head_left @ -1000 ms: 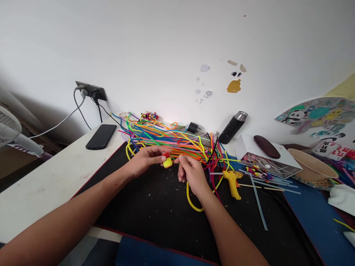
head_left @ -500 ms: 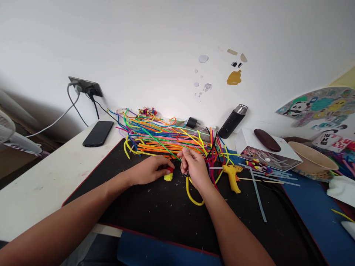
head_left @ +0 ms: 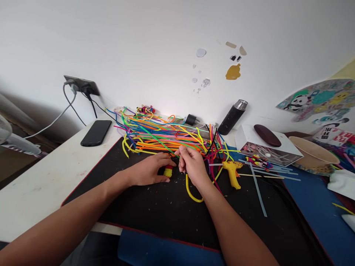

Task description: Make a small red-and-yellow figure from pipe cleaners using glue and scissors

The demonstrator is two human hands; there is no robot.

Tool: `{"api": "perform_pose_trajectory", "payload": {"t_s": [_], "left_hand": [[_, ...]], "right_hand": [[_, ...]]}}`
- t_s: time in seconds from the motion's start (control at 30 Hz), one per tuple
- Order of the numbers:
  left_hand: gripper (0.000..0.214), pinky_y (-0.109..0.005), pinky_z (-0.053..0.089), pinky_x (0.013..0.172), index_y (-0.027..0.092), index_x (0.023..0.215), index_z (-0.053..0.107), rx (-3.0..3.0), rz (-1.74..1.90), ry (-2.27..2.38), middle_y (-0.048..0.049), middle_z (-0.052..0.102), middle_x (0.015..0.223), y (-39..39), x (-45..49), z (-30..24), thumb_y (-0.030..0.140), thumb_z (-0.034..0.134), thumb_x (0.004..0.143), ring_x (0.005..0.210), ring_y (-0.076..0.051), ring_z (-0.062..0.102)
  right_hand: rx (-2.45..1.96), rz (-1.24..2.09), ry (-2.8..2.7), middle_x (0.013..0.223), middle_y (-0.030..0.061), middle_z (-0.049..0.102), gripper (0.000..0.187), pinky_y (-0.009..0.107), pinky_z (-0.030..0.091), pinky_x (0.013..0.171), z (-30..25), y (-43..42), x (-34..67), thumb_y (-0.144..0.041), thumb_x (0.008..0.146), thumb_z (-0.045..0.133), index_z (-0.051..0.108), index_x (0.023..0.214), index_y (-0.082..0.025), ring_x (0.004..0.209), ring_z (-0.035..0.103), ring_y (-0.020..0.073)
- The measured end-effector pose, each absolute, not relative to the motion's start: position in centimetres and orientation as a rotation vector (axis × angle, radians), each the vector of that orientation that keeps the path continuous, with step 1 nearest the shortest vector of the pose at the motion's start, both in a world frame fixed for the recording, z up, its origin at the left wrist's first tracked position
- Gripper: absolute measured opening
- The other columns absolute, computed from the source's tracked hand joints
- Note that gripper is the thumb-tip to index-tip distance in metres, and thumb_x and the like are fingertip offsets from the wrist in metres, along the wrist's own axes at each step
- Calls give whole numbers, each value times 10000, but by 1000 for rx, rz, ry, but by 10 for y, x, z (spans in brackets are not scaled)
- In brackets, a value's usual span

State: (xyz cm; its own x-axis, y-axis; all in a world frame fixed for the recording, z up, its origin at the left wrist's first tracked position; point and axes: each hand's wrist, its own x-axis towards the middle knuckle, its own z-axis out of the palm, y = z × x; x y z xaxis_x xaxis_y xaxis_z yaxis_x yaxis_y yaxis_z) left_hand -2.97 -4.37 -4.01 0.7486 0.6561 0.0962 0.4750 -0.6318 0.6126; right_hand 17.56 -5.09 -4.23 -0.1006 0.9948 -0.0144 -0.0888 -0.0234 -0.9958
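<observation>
Low over the black mat (head_left: 155,218), the left forearm is stretched inward from the lower left, and the left hand (head_left: 151,169) is held palm down with its wrist near the mat. Its thumb and fingers are spread apart in an arch, and the small red-and-yellow piece (head_left: 168,171) is enclosed between them, its red part nearer the fingertips and its yellow part beside the thumb; whether it is firmly pinched cannot be told. The right forearm is angled in from the lower right. By the right hand (head_left: 192,164), just beside the piece but apart from it, the fingers are kept curled inward, with the thumb laid against the index; whether anything thin is gripped cannot be seen. Below that hand, a yellow loop (head_left: 191,194) is laid on the mat. Beyond both hands, colourful stems (head_left: 166,137) are heaped, and a yellow glue gun (head_left: 232,174) is placed to the right.
</observation>
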Motion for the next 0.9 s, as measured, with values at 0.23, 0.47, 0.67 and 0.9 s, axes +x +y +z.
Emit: {"api": "perform_pose_trajectory", "payload": {"t_s": [0.23,0.47,0.67,0.9], "left_hand": [[316,-363,498,927,210,1192,640,2372,440,904,-86,668,1145,-47,-25,-40,231,702,883,1057,-261,652],[323,-333,496,859,219,1158,593,2359,442,939,-66,683,1130,-50,-24,-45,173,678,850,1005,-241,656],[276,-328,488,837,209,1111,599,2414,439,931,-61,676,1066,-50,-23,-44,179,695,855,964,-234,647],[357,-360,490,904,213,1191,613,2453,476,900,-73,665,1086,-46,-27,-42,292,769,881,1034,-261,634]], "right_hand": [[-1124,1320,-1238,489,-73,468,516,202,319,366,-44,-51,175,-686,904,641,684,838,-176,366,492,96],[-1131,1313,-1242,483,-71,466,534,202,320,367,-42,-52,174,-704,900,632,682,837,-177,365,489,96],[-1150,1307,-1256,486,-72,469,535,203,316,369,-40,-53,173,-711,888,639,675,827,-180,365,494,97],[-1167,1290,-1302,480,-72,470,511,212,321,382,-39,-55,172,-688,907,620,674,830,-186,370,489,102]]}}
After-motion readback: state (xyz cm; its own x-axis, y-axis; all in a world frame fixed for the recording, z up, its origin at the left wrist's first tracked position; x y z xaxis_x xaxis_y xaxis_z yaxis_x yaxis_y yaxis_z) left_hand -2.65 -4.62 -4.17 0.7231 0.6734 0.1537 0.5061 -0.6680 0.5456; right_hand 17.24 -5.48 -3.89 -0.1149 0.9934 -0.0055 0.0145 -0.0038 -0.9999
